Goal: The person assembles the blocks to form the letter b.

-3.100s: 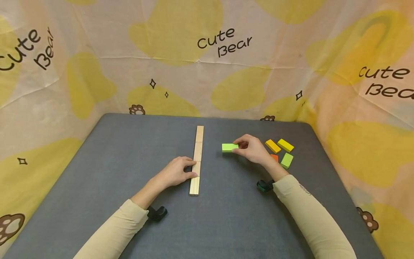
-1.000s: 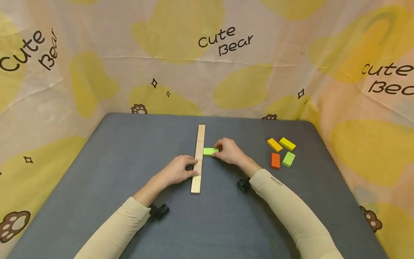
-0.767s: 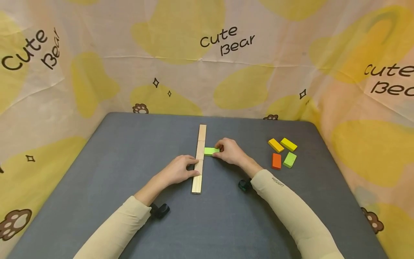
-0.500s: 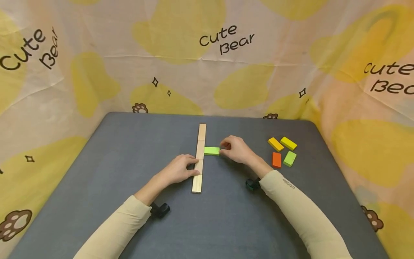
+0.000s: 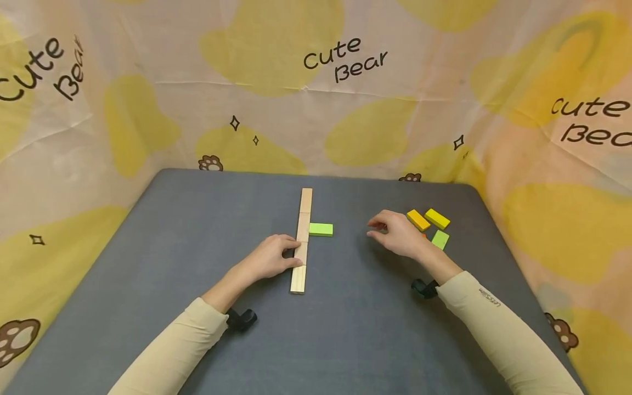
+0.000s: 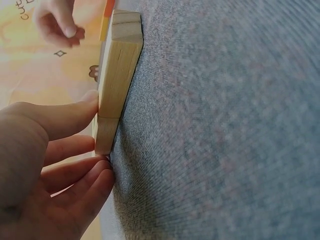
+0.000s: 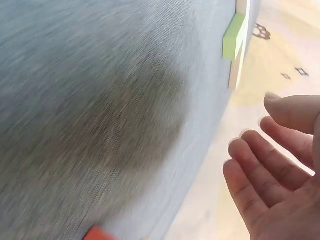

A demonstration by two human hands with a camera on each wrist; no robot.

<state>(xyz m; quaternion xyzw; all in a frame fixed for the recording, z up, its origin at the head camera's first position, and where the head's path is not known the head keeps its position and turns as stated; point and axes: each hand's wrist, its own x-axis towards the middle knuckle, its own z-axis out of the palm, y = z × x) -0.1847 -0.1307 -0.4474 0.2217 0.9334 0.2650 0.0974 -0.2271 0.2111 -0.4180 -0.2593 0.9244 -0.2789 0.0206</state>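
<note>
Several plain wooden blocks lie end to end in a row (image 5: pixel 306 201) running away from me on the grey table. My left hand (image 5: pixel 269 257) rests at the row's left side, its thumb and fingertips touching the blocks; in the left wrist view the thumb (image 6: pixel 75 117) lies against a wooden block's (image 6: pixel 117 75) upper edge. A light green block (image 5: pixel 321 230) lies crosswise with its left end against the row's right side. My right hand (image 5: pixel 397 234) is in the air between that block and the coloured blocks, holding nothing, its fingers loosely bent in the right wrist view.
At the right lie an orange-yellow block (image 5: pixel 418 220), a yellow block (image 5: pixel 437 219) and a second green block (image 5: pixel 440 240). A red-orange block (image 7: pixel 99 234) is mostly hidden behind my right hand in the head view. Patterned cloth (image 5: pixel 365 126) surrounds the grey table (image 5: pixel 345 340).
My right hand brought the green block left against the wooden row, let go of it and moved back to the right. My left hand has stayed on the row.
</note>
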